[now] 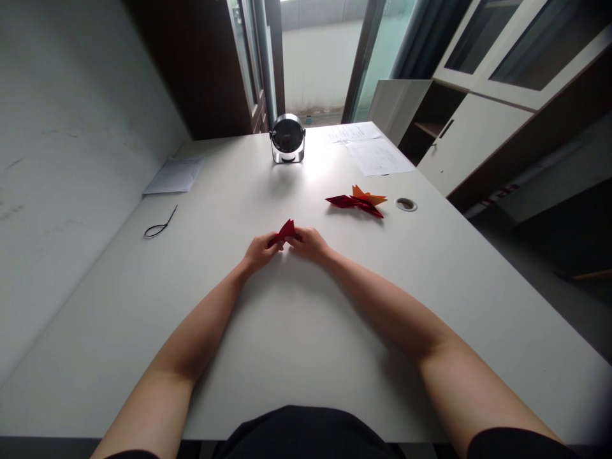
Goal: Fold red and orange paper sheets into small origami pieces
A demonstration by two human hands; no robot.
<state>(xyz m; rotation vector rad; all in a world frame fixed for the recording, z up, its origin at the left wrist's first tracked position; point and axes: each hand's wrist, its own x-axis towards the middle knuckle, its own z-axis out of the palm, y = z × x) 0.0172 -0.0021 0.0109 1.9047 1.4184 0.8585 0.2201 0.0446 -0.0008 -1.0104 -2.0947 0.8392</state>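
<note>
A small piece of folded red paper (287,230) is held between my two hands, just above or on the white table (296,331). My left hand (261,250) pinches its left side, fingers closed. From the right, my right hand (310,243) grips the other side with fingers closed as well. A pointed flap of the paper sticks up between them; its lower part is hidden by my fingers. Beyond my right hand lie folded red paper pieces (356,203) and a folded orange paper piece (375,198), overlapping one another.
Right of the folded papers lies a white tape roll (406,204). A round black device on a metal stand (287,137) is at the back. Printed sheets (377,156) lie at the back right, a paper packet (176,175) and a black cable tie (160,226) at the left.
</note>
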